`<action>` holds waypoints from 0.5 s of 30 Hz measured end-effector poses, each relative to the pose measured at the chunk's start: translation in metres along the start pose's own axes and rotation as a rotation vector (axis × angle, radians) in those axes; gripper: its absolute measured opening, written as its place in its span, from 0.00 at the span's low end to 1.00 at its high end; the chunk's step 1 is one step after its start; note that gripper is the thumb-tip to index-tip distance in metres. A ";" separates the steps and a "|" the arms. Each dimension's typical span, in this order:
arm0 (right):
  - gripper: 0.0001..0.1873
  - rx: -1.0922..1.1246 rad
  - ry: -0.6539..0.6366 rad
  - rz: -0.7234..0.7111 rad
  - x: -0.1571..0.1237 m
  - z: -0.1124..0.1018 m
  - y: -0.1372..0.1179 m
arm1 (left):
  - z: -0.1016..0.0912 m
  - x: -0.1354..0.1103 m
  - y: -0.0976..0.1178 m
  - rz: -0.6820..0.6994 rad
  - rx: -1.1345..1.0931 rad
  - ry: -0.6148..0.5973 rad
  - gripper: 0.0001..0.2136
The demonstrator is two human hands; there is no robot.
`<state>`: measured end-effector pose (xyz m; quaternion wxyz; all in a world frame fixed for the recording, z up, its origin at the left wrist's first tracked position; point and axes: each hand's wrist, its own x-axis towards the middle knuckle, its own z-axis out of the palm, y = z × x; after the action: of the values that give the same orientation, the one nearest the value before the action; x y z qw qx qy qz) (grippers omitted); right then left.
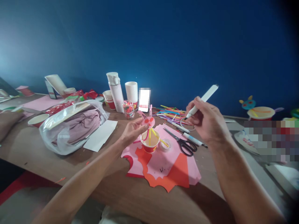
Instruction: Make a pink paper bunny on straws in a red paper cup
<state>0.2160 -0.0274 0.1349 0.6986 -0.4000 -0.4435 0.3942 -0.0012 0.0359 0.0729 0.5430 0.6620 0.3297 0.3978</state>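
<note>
My left hand pinches a pink paper cutout with red round spots and two upright ears. It is held just above a paper cup with a red and yellow base, from which yellow and pink fuzzy stems stick out. My right hand grips a white marker, its dark tip pointing down and left, away from the cutout. Between the hands, black-handled scissors lie on pink paper. A small clear container stands beside the cup.
Orange paper lies over the pink sheet. Colourful pipe cleaners and another marker are behind the scissors. A white flask, stacked cups and a plastic bag stand at the back and left. A decorated cup is on the right.
</note>
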 end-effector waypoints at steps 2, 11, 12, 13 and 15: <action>0.16 -0.005 0.010 -0.003 -0.001 0.002 0.002 | 0.001 0.002 -0.001 -0.007 -0.003 0.001 0.16; 0.10 -0.180 -0.054 -0.101 -0.008 0.017 0.022 | 0.008 0.014 0.003 -0.033 -0.082 0.054 0.12; 0.10 -0.218 -0.080 -0.119 -0.009 0.018 0.024 | 0.008 0.016 0.004 -0.033 -0.080 0.042 0.12; 0.09 -0.247 -0.104 -0.136 -0.010 0.019 0.026 | 0.008 0.019 0.004 -0.033 -0.078 0.023 0.11; 0.09 -0.281 -0.130 -0.170 -0.012 0.020 0.031 | 0.009 0.023 0.003 -0.046 -0.091 -0.017 0.10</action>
<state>0.1876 -0.0227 0.1092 0.6364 -0.4284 -0.5706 0.2930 0.0176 0.0515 0.0793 0.5843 0.6323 0.3219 0.3940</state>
